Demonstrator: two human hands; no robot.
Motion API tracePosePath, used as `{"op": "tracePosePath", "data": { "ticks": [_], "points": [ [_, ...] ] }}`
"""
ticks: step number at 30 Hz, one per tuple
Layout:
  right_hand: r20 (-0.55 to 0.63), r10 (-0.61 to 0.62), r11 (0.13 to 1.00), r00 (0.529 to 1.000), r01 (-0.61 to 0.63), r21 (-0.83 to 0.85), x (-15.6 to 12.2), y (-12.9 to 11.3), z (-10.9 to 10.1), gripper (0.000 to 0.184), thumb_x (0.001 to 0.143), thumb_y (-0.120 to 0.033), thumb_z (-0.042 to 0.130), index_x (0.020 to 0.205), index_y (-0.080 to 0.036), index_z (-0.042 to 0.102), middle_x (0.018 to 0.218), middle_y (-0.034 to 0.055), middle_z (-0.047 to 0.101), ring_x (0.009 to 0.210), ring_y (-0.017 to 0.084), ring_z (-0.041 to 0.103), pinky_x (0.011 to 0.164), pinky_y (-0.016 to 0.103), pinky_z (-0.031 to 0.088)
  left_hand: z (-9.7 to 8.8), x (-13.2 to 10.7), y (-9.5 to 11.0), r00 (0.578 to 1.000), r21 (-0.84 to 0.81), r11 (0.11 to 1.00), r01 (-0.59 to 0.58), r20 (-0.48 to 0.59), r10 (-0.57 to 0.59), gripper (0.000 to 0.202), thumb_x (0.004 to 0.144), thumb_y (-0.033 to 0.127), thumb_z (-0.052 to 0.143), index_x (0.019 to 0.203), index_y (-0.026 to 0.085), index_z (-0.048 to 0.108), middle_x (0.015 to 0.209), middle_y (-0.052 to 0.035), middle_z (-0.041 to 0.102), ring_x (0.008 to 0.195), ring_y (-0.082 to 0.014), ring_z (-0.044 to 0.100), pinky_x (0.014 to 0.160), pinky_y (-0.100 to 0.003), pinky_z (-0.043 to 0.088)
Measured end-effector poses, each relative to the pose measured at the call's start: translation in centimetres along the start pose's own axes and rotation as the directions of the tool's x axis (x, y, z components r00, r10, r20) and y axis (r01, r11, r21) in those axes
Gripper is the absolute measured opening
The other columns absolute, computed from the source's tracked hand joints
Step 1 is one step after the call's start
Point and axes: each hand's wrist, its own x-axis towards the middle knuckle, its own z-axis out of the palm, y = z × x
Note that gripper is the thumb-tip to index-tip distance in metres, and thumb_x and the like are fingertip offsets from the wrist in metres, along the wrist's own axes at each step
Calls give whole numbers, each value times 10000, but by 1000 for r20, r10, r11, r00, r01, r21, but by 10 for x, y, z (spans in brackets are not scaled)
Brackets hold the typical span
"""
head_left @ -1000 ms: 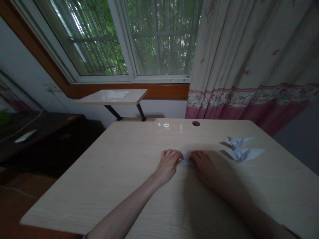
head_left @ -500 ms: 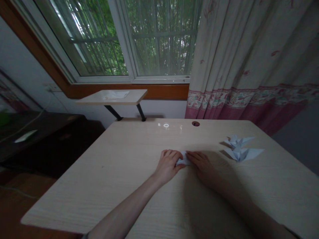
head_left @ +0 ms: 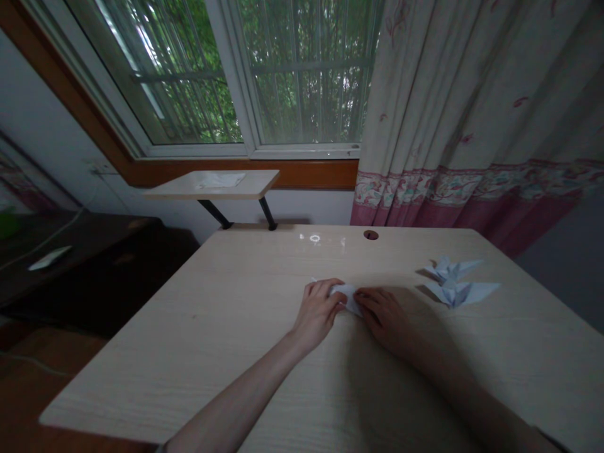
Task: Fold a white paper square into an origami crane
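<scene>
A small piece of white folded paper (head_left: 346, 294) lies on the light wooden table (head_left: 226, 340), between my two hands. My left hand (head_left: 319, 311) curls its fingers over the paper's left end and pinches it. My right hand (head_left: 383, 313) presses its fingertips down on the paper's right edge. Most of the paper is hidden under my fingers. Two finished white paper cranes (head_left: 457, 282) rest on the table to the right, a hand's width beyond my right hand.
A cable hole (head_left: 370, 234) sits near the table's far edge. Behind it are a window, a floral curtain (head_left: 472, 113) at right and a small wall shelf (head_left: 212, 184). A dark low cabinet (head_left: 70, 264) stands to the left.
The paper has been lifted and turned slightly between my fingers; my left hand now holds its left end higher, and my right fingertips have slid in toward it.
</scene>
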Motion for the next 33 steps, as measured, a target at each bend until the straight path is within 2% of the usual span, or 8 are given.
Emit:
{"op": "tracePosePath", "data": {
  "ticks": [5, 8, 13, 17, 21, 26, 33],
  "points": [
    [7, -25, 999, 1000, 24, 33, -1, 0, 1, 364, 928, -150, 451, 1213, -185, 674, 1248, 108, 686, 1166, 239, 620, 1030, 466, 485, 2, 0, -2, 997, 29, 998, 60, -48, -58, 91, 918, 206, 635, 989, 255, 665, 1300, -51, 578, 1172, -247, 513, 977, -426, 403],
    [7, -48, 997, 999, 48, 61, 0, -1, -1, 367, 922, -151, 449, 1199, -208, 684, 1223, 97, 700, 1147, 232, 630, 1018, 466, 492, 2, 0, -3, 993, 47, 994, 101, -73, -98, 103, 922, 209, 628, 1000, 257, 673, 1289, -49, 581, 1162, -251, 515, 946, -415, 426],
    [-3, -33, 995, 999, 33, 94, 2, -4, -7, 315, 934, -170, 476, 1150, -223, 699, 1161, 78, 719, 1091, 218, 644, 994, 438, 506, 2, 2, -3, 987, 33, 988, 152, -50, -150, 120, 931, 182, 598, 997, 237, 682, 1198, -46, 637, 1090, -235, 565, 898, -394, 448],
    [5, -19, 994, 1000, 19, 112, 3, -5, -9, 341, 908, -115, 459, 1111, -240, 703, 1111, 69, 720, 1039, 211, 650, 962, 431, 516, 2, 4, -1, 985, 9, 985, 175, -5, -174, 143, 933, 288, 611, 1043, 240, 689, 1150, -43, 669, 1075, -233, 589, 905, -407, 435],
    [-48, -17, 989, 999, 24, 144, 3, -5, -7, 359, 872, -58, 439, 1059, -214, 703, 1075, 81, 715, 1015, 217, 645, 946, 407, 515, 0, 4, 4, 983, 18, 983, 181, 19, -181, 256, 854, 396, 699, 1068, 257, 697, 1127, -34, 689, 1070, -251, 585, 917, -432, 413],
    [-59, -9, 984, 998, 19, 175, 2, -3, -4, 311, 857, -43, 457, 993, -194, 692, 1022, 84, 704, 982, 220, 641, 924, 387, 515, -3, 4, 6, 984, 1, 985, 173, 30, -173, 268, 791, 268, 719, 1058, 259, 702, 1103, -17, 701, 1046, -249, 590, 925, -434, 420],
    [-27, -23, 971, 999, 28, 235, 2, -8, -8, 285, 857, -62, 474, 958, -218, 690, 1027, 82, 702, 978, 232, 647, 919, 410, 523, 3, 3, -3, 989, -159, 976, 146, -10, -149, 168, 849, 139, 598, 968, 191, 704, 986, -53, 707, 968, -218, 622, 908, -371, 495]
  ]
}}
